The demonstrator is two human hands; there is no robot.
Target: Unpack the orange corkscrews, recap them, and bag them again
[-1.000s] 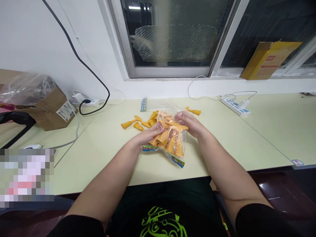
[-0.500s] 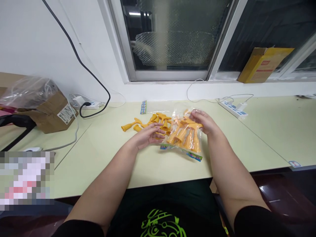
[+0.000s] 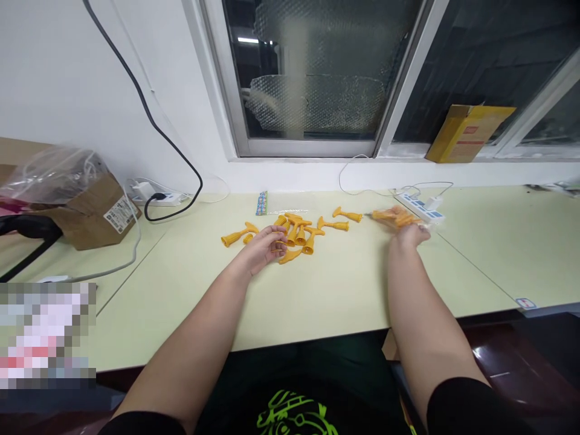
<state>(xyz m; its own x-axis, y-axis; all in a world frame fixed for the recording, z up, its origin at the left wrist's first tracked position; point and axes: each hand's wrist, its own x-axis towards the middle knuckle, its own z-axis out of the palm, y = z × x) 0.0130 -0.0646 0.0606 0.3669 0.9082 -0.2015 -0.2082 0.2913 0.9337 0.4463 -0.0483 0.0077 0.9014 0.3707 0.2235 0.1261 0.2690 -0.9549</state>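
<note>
Several loose yellow plastic pieces (image 3: 309, 241) with T-shaped handles and flared ends lie on the pale table. My left hand (image 3: 265, 246) is over the left part of this pile, its fingers apart and slightly curled, holding nothing. Farther right, my right hand (image 3: 410, 235) grips a clear plastic bag (image 3: 393, 216) filled with similar yellow pieces; the bag is blurred and beside a power strip. Behind the pile lies a flat clear bag (image 3: 261, 203) with a blue patterned header.
At the left stands a cardboard box (image 3: 97, 208) with clear plastic on top, near a black cable (image 3: 158, 130). The white power strip (image 3: 419, 207) is at the back right. A yellow carton (image 3: 471, 134) leans against the window.
My right hand has carried the filled bag to the right, away from the pile, uncovering more loose yellow pieces. My left hand has shifted slightly left.
</note>
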